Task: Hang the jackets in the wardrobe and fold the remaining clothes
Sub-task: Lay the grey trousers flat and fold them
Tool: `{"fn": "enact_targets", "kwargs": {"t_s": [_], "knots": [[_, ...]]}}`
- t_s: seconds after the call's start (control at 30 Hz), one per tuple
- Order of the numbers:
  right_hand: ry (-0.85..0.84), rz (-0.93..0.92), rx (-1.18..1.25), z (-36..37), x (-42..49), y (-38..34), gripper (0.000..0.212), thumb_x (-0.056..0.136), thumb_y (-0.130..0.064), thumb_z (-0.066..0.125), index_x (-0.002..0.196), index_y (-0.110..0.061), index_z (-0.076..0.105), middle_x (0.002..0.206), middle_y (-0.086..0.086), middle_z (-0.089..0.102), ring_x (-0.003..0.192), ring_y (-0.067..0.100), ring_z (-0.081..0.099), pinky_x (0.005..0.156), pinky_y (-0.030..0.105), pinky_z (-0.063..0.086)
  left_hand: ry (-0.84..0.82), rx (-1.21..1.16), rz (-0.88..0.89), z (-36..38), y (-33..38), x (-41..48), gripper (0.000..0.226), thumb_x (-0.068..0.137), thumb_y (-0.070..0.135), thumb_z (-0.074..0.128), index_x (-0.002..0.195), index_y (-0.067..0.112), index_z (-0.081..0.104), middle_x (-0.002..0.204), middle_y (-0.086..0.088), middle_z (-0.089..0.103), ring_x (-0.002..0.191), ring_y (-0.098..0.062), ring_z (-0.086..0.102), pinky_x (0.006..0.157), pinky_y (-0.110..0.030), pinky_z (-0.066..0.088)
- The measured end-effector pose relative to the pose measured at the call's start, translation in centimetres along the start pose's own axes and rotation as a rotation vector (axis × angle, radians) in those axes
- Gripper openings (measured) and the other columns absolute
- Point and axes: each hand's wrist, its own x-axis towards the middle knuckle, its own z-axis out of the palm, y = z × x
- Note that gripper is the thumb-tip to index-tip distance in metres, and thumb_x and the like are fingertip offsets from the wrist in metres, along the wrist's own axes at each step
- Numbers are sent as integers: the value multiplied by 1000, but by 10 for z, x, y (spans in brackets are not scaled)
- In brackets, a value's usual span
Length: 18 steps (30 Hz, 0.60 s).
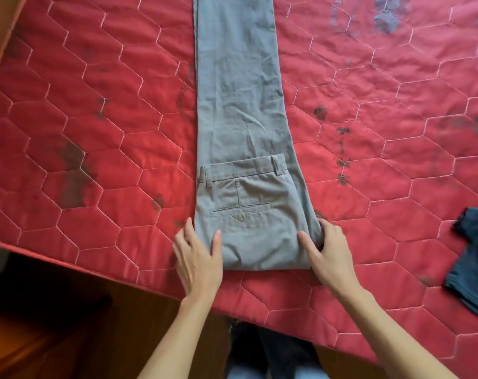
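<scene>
Grey trousers lie lengthwise on the red quilted mattress, their waist end folded back over the legs with the back pocket facing up. My left hand is at the fold's near left corner, thumb flat on the fabric and straight fingers along its left edge. My right hand grips the near right corner, with the thumb on top and the fingers curled round the bunched edge.
A dark blue garment lies at the mattress's right edge. The mattress's near edge runs diagonally from the left down to the right, with the wooden bed frame and floor below it. Dark stains mark the mattress.
</scene>
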Motion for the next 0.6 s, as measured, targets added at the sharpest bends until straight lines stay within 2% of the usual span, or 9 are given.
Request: {"fn": "enact_targets", "kwargs": {"t_s": [0.07,0.1,0.17,0.2,0.3,0.4,0.47,0.53,0.6], "knots": [[-59,161,122,1,-12,-3,50,89,-48,66,126,-19,51,110,-5,60,103,18,56,83,33,42,-85,-65,-59,-11,-11,-5,70,93,59,53,146,17,36,137,-12,48,116,-35,56,89,-45,48],[-73,215,144,2,-17,-3,44,88,-50,66,115,-17,54,101,-6,62,95,19,58,76,32,41,-124,-101,-78,-15,-15,-5,69,91,61,54,144,18,38,138,-12,50,118,-35,55,91,-44,47],[-78,239,143,0,-23,-4,43,86,-53,67,89,-11,61,82,-2,66,82,24,62,65,34,42,-191,-161,-114,-25,-22,0,69,90,61,58,140,17,44,135,-14,55,123,-35,54,96,-43,43],[-87,227,144,-1,-25,-4,40,86,-53,68,84,-13,65,79,-1,68,79,23,64,64,34,45,-223,-170,-127,-30,-23,4,69,89,61,59,139,15,46,132,-14,59,123,-34,54,98,-42,43],[-121,198,232,-6,-34,-10,21,88,-45,68,94,-25,71,89,-10,72,85,10,67,75,32,52,-329,-163,-125,-41,-26,10,76,87,65,60,140,12,47,125,-10,63,122,-31,55,99,-42,43],[-149,225,350,-6,-48,-12,25,90,-40,66,110,-26,69,105,-11,72,97,8,68,86,35,55,-345,-215,-125,-50,-31,2,72,85,64,63,136,14,48,105,-1,63,110,-25,58,94,-40,45],[-180,274,422,-7,-61,-13,29,90,-40,66,115,-24,66,110,-9,71,99,10,68,85,42,59,-318,-275,-139,-56,-35,-10,70,83,65,65,132,19,46,93,4,63,101,-23,61,89,-42,50],[-171,320,458,-10,-77,-13,36,89,-41,68,117,-21,60,112,-4,69,98,13,69,83,46,60,-277,-282,-134,-61,-41,-23,67,84,68,61,132,27,42,90,-2,66,95,-26,64,83,-43,52],[-145,324,457,-16,-93,-15,48,89,-36,70,129,-20,49,113,-3,66,97,12,68,84,42,59,-242,-273,-106,-66,-49,-36,57,86,70,55,131,40,37,92,-20,67,92,-35,65,77,-43,50]]}}
